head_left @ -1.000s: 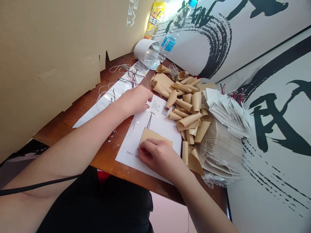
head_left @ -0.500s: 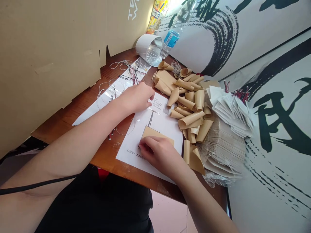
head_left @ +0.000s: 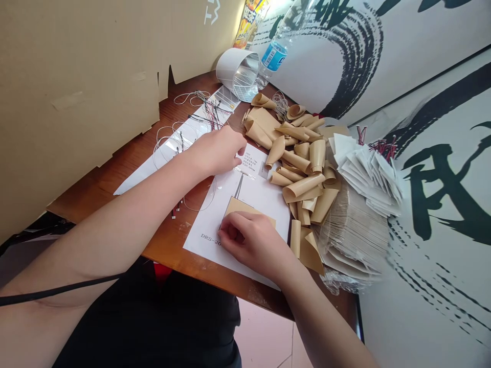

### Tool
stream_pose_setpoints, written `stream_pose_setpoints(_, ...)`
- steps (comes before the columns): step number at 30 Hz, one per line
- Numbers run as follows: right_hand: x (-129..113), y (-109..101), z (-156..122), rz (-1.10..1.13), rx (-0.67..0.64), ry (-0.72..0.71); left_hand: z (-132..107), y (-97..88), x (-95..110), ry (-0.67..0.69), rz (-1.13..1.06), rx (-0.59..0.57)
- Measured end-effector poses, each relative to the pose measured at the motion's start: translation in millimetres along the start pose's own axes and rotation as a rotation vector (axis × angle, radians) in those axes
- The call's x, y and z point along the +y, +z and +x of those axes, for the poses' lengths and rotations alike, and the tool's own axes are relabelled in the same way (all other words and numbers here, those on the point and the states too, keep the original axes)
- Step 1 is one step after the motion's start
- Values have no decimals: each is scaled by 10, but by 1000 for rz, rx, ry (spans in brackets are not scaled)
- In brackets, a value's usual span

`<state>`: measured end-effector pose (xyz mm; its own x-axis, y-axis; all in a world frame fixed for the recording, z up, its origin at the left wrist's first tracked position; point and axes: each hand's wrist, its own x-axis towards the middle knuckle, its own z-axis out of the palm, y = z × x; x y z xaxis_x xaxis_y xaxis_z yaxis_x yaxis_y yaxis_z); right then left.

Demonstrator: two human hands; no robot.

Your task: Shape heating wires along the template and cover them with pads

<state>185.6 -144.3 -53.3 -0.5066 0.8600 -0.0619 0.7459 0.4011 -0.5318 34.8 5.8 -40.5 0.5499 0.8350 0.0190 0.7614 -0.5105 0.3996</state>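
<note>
My left hand (head_left: 225, 147) is closed above the upper left of a printed white sheet (head_left: 203, 225), its fingertips curled and turned down. Whatever lies between those fingers is hidden. A thin pale wire (head_left: 200, 209) loops out below that wrist. Lower on the same sheet, my right hand (head_left: 249, 237) has thumb and fingers pinched together at the left edge of a tan paper rectangle (head_left: 245, 205). I cannot make out what it pinches. Between the hands, two dark thin leads (head_left: 239, 186) run from a small clear strip (head_left: 245, 174) toward the tan piece.
Curled brown paper pieces (head_left: 305, 186) are heaped right of the sheet. Beyond them stand a stack of cards (head_left: 356, 225) and white packets (head_left: 364, 168). Wired parts (head_left: 213, 110) lie on the left paper. A label roll (head_left: 230, 69) and a bottle (head_left: 274, 56) are behind.
The right hand has shifted slightly and now covers more of the large printed letters on the sheet. The left hand stays in nearly the same place. The view has tilted a little.
</note>
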Motion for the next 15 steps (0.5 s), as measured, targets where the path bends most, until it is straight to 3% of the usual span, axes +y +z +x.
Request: stream_pose_setpoints(15, 32, -9, -6, -1, 57, -58, -5, -10, 9, 9, 7, -11)
